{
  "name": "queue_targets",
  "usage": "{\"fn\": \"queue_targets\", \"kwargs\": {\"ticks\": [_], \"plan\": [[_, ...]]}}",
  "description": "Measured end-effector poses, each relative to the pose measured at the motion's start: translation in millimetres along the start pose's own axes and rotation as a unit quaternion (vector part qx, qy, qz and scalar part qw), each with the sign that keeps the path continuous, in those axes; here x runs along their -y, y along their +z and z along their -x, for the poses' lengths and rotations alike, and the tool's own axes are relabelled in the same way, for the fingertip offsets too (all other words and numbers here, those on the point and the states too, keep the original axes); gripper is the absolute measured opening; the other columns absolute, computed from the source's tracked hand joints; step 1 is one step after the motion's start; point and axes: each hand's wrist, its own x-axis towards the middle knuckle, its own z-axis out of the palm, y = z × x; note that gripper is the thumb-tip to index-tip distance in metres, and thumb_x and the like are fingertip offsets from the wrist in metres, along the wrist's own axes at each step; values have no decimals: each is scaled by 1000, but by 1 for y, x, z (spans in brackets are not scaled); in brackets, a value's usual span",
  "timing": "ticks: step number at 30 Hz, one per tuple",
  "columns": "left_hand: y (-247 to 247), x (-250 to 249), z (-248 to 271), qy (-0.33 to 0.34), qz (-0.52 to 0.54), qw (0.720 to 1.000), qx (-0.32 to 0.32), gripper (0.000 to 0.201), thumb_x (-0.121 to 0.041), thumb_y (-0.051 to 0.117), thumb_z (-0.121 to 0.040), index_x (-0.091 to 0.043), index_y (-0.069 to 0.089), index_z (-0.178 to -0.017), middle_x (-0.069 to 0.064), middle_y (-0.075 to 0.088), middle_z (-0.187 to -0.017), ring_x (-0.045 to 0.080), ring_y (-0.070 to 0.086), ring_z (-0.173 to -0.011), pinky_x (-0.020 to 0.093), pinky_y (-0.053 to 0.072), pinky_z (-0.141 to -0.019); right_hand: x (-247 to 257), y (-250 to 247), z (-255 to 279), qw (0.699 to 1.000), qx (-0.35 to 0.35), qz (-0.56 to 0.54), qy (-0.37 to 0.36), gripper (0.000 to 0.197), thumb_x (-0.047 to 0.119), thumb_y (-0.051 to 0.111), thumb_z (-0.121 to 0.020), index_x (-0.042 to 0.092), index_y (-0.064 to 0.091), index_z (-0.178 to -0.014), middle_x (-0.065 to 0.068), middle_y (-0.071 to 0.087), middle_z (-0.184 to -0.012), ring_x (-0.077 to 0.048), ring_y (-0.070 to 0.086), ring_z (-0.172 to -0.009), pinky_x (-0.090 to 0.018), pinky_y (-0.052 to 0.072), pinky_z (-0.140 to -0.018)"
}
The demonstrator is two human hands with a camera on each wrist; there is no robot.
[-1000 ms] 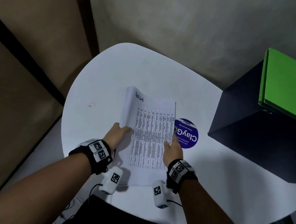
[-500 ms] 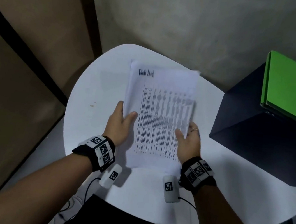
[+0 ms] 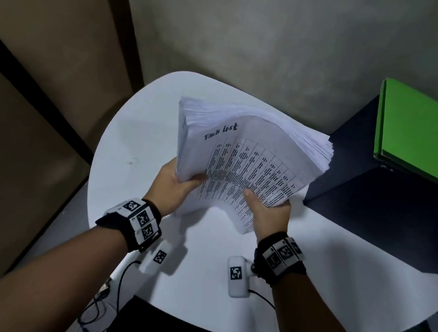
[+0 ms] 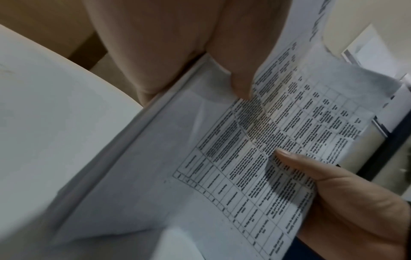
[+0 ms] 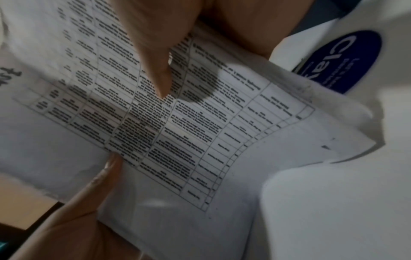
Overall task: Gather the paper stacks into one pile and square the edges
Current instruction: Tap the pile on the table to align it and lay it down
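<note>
One thick paper stack (image 3: 244,155), its top sheet a printed table headed "Task list", is lifted off the white round table (image 3: 324,263) and bows upward in the middle. My left hand (image 3: 179,185) grips its near left edge, thumb on top. On the near right corner my right hand (image 3: 265,211) holds the stack the same way. In the left wrist view the left thumb (image 4: 240,70) lies on the paper stack (image 4: 200,167), with the right thumb (image 4: 295,160) opposite. In the right wrist view my right thumb (image 5: 157,58) presses the printed sheet (image 5: 177,132).
A dark box (image 3: 390,210) with a green folder (image 3: 427,137) on top stands at the table's right, close to the stack's far corner. A round blue sticker (image 5: 342,59) lies on the table under the paper. Brown panels and a grey wall stand behind.
The stack lay flat on the table a second ago. Both hands have since lifted it, turned its top end to the right and bent it into an arch.
</note>
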Motion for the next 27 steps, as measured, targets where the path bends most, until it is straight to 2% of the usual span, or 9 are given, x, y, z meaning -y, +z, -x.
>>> {"fn": "queue_targets", "kwargs": {"ticks": [6,10,12,14,18,21,23,25,27], "plan": [[-8,-17,-8,-9,-12,1000,-5,34,-16,80,-82,-5,67,-111,-1,75,-95,5,72,-84,27,58,-80,17,-6,-4,998,18,28,-54,38,11,86,-73,23,65,-103,10,73,-102,0,71,-92,-14,55,-78],[-7,4,-9,-137,-68,988,23,23,-29,80,-83,-22,63,-97,-5,72,-88,13,70,-82,25,55,-73,-13,-3,-17,990,24,137,-1,66,44,82,-75,16,55,-128,1,69,-120,-19,66,-112,-38,53,-99],[-1,35,-11,-229,-142,962,34,44,-46,80,-80,-10,68,-104,10,76,-100,23,72,-80,29,58,-67,-34,4,-15,976,43,211,39,53,34,65,-93,10,47,-137,-9,62,-130,-31,59,-121,-40,47,-105],[4,57,-10,-257,-214,942,29,72,-58,79,-73,-1,66,-116,18,74,-110,31,73,-90,36,61,-73,-49,10,-10,955,55,282,68,53,23,52,-101,6,34,-148,-15,52,-140,-35,52,-127,-36,42,-105],[5,56,-10,-230,-201,952,-28,49,-49,72,-78,-10,64,-107,7,74,-96,25,71,-82,30,55,-64,-54,14,-10,928,70,359,65,57,15,43,-103,4,20,-154,-19,45,-147,-36,49,-129,-38,40,-108],[12,51,-9,-252,-194,948,-13,62,-41,52,-93,-5,41,-142,15,65,-125,35,64,-112,34,48,-90,-57,20,-8,908,80,406,64,59,12,42,-102,-2,15,-153,-25,37,-149,-39,45,-131,-42,40,-107],[14,50,-7,-259,-168,951,4,64,-32,46,-100,2,27,-151,21,58,-133,37,56,-122,31,39,-91,-56,21,-5,894,97,431,68,57,6,41,-102,-9,15,-150,-26,28,-155,-39,43,-133,-42,40,-110],[6,53,-8,-264,-136,955,10,71,-41,53,-93,7,39,-143,25,61,-129,40,58,-121,38,45,-93,-56,18,-6,890,107,437,72,51,1,40,-101,-13,24,-146,-27,25,-157,-40,40,-135,-43,37,-113],[-4,62,-8,-262,-135,956,12,74,-56,61,-72,5,63,-113,22,70,-107,37,68,-99,41,51,-83,-57,15,-6,892,93,437,69,50,5,42,-100,-6,28,-147,-27,31,-154,-39,41,-135,-41,36,-113]]}}
